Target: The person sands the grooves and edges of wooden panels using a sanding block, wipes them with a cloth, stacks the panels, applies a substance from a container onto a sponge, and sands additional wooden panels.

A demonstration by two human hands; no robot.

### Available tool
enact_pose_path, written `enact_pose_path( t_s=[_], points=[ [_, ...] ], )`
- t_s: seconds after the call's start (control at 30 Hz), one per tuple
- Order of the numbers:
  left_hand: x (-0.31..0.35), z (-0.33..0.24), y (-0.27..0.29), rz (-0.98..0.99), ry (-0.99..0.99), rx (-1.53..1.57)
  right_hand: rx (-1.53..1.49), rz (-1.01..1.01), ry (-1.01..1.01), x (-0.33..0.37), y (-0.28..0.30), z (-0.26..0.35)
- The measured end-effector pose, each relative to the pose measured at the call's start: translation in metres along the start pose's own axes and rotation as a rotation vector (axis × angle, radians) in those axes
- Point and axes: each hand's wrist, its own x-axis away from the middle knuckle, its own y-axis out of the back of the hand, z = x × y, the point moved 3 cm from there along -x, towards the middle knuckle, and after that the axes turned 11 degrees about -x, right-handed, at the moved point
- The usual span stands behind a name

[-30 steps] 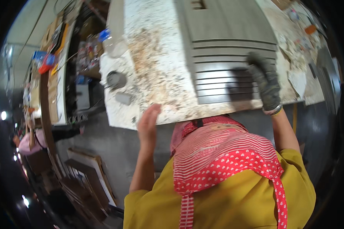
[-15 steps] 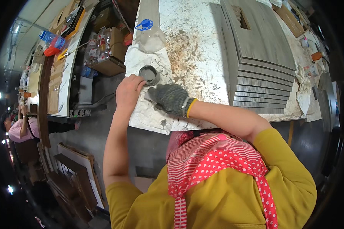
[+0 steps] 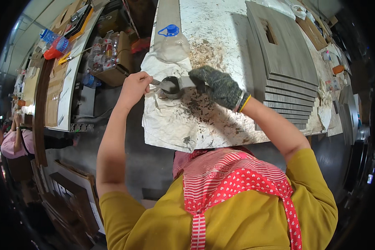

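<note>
My bare left hand [image 3: 135,88] pinches the narrow handle of a putty knife [image 3: 156,82]. Its grey blade lies over the mouth of a small round black tub [image 3: 174,96], which stands on a white cloth. On the tub's other side, my right hand [image 3: 219,88], in a dark grey knitted glove, is closed on a flat grey scraper [image 3: 188,81]. The scraper's edge is at the tub's right rim, and my gloved fingers hide its far end. What lies in the tub is largely covered by the blade.
A clear jug with a blue cap [image 3: 171,43] stands behind the tub. Grey panels [image 3: 285,54] are stacked on the right of the stained white table [image 3: 221,33]. The crumpled cloth [image 3: 164,129] reaches the front edge. At far left, a person in pink [image 3: 16,143] works at another bench.
My right hand has moved right and away from me, bringing the scraper to the tub's right rim. The left hand now shows a putty knife over the tub. The view has shifted slightly.
</note>
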Motion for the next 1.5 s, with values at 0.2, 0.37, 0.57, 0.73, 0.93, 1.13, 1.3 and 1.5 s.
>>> enact_pose_path(
  t_s=[0.2, 0.37, 0.57, 0.73, 0.93, 1.13, 1.3, 1.5],
  points=[
    [-0.017, 0.003, 0.014, 0.056, -0.012, 0.137, 0.25, 0.104, 0.21, -0.05, -0.005, -0.001],
    [-0.019, 0.003, 0.02, 0.133, 0.019, 0.245, 0.363, 0.145, 0.349, -0.056, -0.008, -0.008],
    [-0.012, 0.007, 0.013, 0.173, 0.056, 0.309, 0.419, 0.155, 0.383, -0.055, -0.02, 0.006],
    [0.009, 0.017, 0.009, 0.045, 0.123, 0.326, 0.154, 0.094, 0.003, -0.032, -0.011, 0.007],
    [0.042, 0.032, -0.022, 0.037, 0.224, 0.704, -1.359, 0.079, -0.693, 0.013, -0.035, 0.0],
    [0.062, 0.023, -0.051, -0.081, 0.312, 1.178, -2.087, 0.058, -0.766, 0.017, -0.061, 0.01],
    [0.074, 0.003, -0.078, -0.092, 0.351, 1.204, -2.127, 0.053, -0.744, 0.012, -0.069, 0.013],
    [0.072, 0.008, -0.069, -0.149, 0.341, 1.23, -2.248, 0.06, -0.7, 0.015, -0.063, 0.013]
  ],
)
